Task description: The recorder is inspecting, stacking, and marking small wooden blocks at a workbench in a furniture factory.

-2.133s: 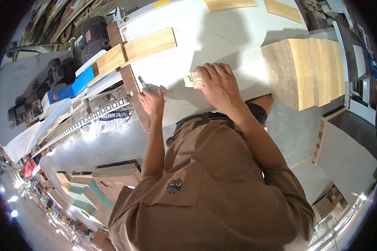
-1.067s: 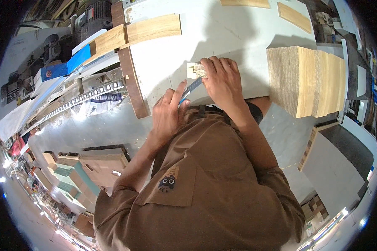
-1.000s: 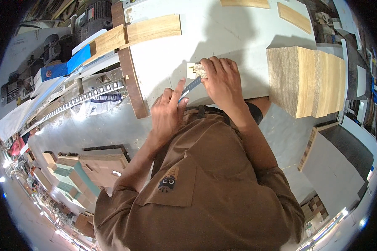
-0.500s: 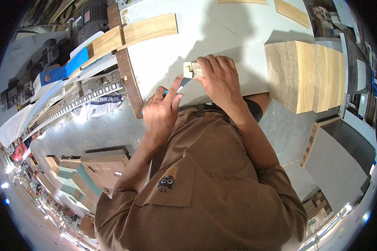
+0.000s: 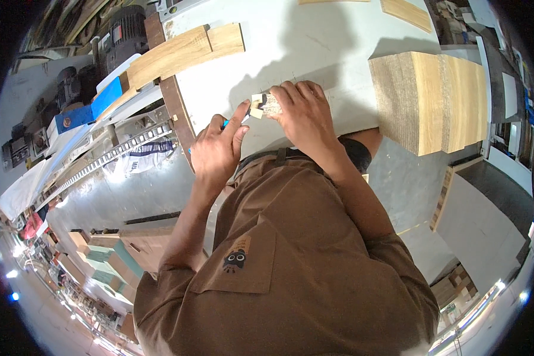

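My left hand (image 5: pixel 215 149) is closed around a utility knife (image 5: pixel 225 123) with a blue handle, its forefinger stretched along it. The knife's tip is at the end of a small wood-grain board (image 5: pixel 272 105), where a pale strip (image 5: pixel 256 107) stands off the edge. My right hand (image 5: pixel 306 116) grips that board from the right, fingers over the top and thumb underneath. Most of the board is hidden by the right hand. Both hands are above the near edge of the white worktable (image 5: pixel 320 47), close to my body.
A stack of wood-grain boards (image 5: pixel 430 104) stands on the table's right side. Long wood strips (image 5: pixel 178 53) lie across its brown left edge, beside a machine with a dark motor (image 5: pixel 126 29). Another wood strip (image 5: pixel 406 13) lies at the far right.
Both hands have shifted slightly left in the picture. The knife blade has moved up against the board's end, and the pale strip there now sits at a different angle.
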Demonstrator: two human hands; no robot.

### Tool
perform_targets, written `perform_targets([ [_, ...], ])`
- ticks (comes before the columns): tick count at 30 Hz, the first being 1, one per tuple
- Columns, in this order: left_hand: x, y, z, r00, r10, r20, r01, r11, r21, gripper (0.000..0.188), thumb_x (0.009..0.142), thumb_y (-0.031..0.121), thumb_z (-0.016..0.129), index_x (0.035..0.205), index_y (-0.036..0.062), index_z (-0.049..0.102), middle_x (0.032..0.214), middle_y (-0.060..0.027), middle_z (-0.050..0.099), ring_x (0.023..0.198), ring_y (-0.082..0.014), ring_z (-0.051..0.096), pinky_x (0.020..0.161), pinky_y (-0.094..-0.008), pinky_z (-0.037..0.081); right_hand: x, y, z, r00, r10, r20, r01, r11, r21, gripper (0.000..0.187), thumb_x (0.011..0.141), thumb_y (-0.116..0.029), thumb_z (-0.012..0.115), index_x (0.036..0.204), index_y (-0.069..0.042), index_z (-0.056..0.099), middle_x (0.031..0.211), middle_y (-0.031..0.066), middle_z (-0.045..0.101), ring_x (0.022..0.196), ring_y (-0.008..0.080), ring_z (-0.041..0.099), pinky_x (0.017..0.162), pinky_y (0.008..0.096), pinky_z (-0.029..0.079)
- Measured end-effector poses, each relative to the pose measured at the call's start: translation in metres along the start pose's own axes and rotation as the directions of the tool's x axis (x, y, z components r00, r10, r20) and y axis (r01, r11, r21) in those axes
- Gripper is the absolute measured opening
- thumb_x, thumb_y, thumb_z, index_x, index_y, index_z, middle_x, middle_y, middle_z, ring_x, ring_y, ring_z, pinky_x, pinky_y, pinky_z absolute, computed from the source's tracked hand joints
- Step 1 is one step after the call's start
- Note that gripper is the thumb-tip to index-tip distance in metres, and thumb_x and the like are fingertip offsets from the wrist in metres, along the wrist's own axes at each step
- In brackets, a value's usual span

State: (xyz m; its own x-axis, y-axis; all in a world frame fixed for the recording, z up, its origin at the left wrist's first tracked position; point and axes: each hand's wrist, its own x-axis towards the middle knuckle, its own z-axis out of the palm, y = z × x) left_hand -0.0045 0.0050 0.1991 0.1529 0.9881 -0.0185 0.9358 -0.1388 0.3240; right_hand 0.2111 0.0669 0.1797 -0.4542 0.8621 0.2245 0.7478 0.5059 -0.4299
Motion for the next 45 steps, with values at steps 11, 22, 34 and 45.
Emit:
perform_targets([
  [11,0.066,-0.039,-0.017,0.932,-0.361,0.023,0.357,0.928,0.107,0.046,0.113,0.044,0.048,0.150,0.0197,0.059,0.083,-0.0189,0.072,0.076,-0.0352,0.076,0.068,-0.0461,0.059,-0.004,0.003,0.003,0.998,0.015,0.065,-0.017,0.999,0.031,0.046,0.084,-0.021,0.083,0.122,-0.004,0.064,0.112,0.0102,0.068,0.107,0.0286,0.064,0.103,0.0455,0.045],
  [22,0.060,0.001,0.024,0.983,-0.105,0.153,0.186,0.554,-0.812,0.034,0.098,0.026,0.080,0.123,0.0029,0.073,0.076,0.0052,0.058,0.069,-0.0043,0.046,0.060,-0.0222,0.040,0.008,0.006,0.001,0.999,-0.032,-0.040,0.033,0.999,0.036,0.037,0.084,-0.020,0.083,0.112,-0.005,0.063,0.098,0.0079,0.066,0.095,0.0264,0.065,0.096,0.0453,0.048],
  [34,0.041,-0.021,0.003,0.931,-0.348,0.108,0.352,0.785,-0.510,0.044,0.112,0.039,0.053,0.140,0.0084,0.067,0.085,-0.0163,0.065,0.070,-0.0205,0.064,0.068,-0.0386,0.052,0.007,0.005,0.001,0.998,-0.041,-0.051,0.041,0.999,0.013,0.044,0.081,-0.024,0.085,0.115,-0.005,0.064,0.103,0.0090,0.068,0.099,0.0265,0.065,0.099,0.0449,0.048],
  [45,-0.002,-0.017,0.017,0.998,0.036,-0.043,-0.046,0.961,-0.272,0.045,0.102,0.042,0.066,0.142,0.0227,0.066,0.089,-0.0089,0.064,0.080,-0.0321,0.068,0.072,-0.0443,0.055,0.006,0.009,0.001,0.999,-0.005,0.050,0.005,1.000,-0.001,0.052,0.083,-0.028,0.084,0.125,-0.005,0.062,0.115,0.0095,0.068,0.109,0.0283,0.064,0.106,0.0458,0.045],
])
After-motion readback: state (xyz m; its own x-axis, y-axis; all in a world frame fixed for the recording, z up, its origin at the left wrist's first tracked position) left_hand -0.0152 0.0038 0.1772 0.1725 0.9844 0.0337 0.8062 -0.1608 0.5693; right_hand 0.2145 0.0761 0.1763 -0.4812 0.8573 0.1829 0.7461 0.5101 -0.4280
